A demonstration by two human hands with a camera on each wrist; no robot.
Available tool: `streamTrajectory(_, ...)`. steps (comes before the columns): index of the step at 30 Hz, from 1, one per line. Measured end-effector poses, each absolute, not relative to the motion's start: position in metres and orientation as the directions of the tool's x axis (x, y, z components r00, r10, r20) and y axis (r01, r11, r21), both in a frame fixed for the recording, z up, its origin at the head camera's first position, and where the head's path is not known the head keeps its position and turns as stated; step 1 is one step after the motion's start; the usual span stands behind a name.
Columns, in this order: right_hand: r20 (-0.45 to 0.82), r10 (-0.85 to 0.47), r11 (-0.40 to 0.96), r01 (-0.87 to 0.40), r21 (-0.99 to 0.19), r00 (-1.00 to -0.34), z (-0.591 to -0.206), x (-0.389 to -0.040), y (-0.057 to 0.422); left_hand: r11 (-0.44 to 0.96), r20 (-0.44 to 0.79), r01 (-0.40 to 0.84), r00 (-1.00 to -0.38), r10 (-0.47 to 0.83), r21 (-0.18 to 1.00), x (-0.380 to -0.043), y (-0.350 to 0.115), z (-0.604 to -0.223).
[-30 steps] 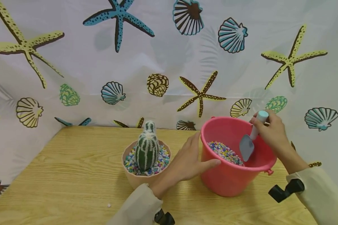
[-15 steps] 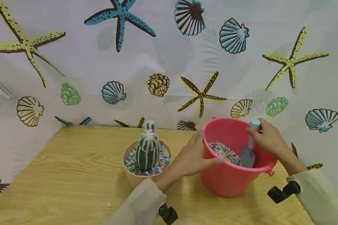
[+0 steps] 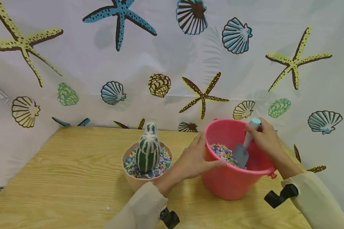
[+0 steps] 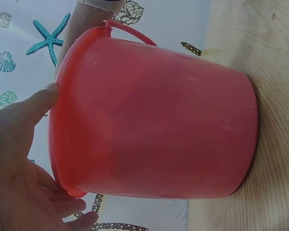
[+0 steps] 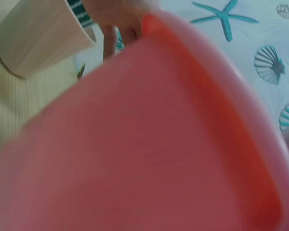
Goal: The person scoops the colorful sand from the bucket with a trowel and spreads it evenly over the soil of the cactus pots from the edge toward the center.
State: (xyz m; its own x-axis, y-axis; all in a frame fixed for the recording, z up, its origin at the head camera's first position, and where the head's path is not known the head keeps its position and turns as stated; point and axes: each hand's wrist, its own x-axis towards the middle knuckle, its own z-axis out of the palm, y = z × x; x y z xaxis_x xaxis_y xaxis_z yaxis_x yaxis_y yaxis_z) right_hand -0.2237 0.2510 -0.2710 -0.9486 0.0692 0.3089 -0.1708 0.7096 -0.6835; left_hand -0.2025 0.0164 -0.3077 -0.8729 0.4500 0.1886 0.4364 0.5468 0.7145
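Note:
My right hand (image 3: 265, 136) grips the pale handle of a small hand trowel (image 3: 240, 155) inside the pink bucket (image 3: 227, 183). The trowel's grey blade slants down, its tip in the small multicoloured pebbles (image 3: 223, 152). My left hand (image 3: 190, 160) rests spread against the bucket's left side, thumb stretched along the rim. In the left wrist view, the left thumb (image 4: 41, 101) touches the rim, and the fingers lie near its lower edge. The bucket wall fills most of the right wrist view and hides the trowel there.
Left of the bucket stands a peach pot (image 3: 132, 182) holding a striped green cactus (image 3: 147, 156) among coloured pebbles. One stray pebble (image 3: 108, 208) lies on the wooden table (image 3: 60, 178). A sheet printed with starfish and shells (image 3: 172, 57) hangs behind.
My right hand has moved left and slightly down with the trowel, bringing its blade from above the bucket's right side into the pebbles. My left hand has stayed at the rim.

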Motion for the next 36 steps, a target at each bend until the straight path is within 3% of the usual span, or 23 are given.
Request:
streamTrajectory(7,0.283,0.116,0.525,-0.183,-0.831,-0.952,-0.272,-0.224,0.243,0.535,0.202,0.445,-0.870,0.450,0.718,-0.204,0.017,-0.307)
streamTrajectory(14,0.273,0.139,0.135,-0.255,-0.957,-0.952,-0.271,-0.222,0.246,0.533,0.178,0.426,-0.873,0.454,0.731,-0.203,0.016,-0.304)
streamTrajectory(17,0.253,0.122,0.025,-0.251,-0.968,-0.960,-0.271,-0.222,0.248,0.532,0.170,0.421,-0.873,0.457,0.734,-0.202,0.016,-0.304)
streamTrajectory(30,0.204,0.054,-0.218,-0.211,-0.953,-0.978,-0.275,-0.219,0.256,0.516,0.163,0.421,-0.867,0.471,0.746,-0.201,0.017,-0.307)
streamTrajectory(36,0.091,0.046,-0.367,-0.102,-0.925,-0.995,-0.273,-0.221,0.263,0.529,0.164,0.420,-0.871,0.463,0.738,-0.201,0.017,-0.307)
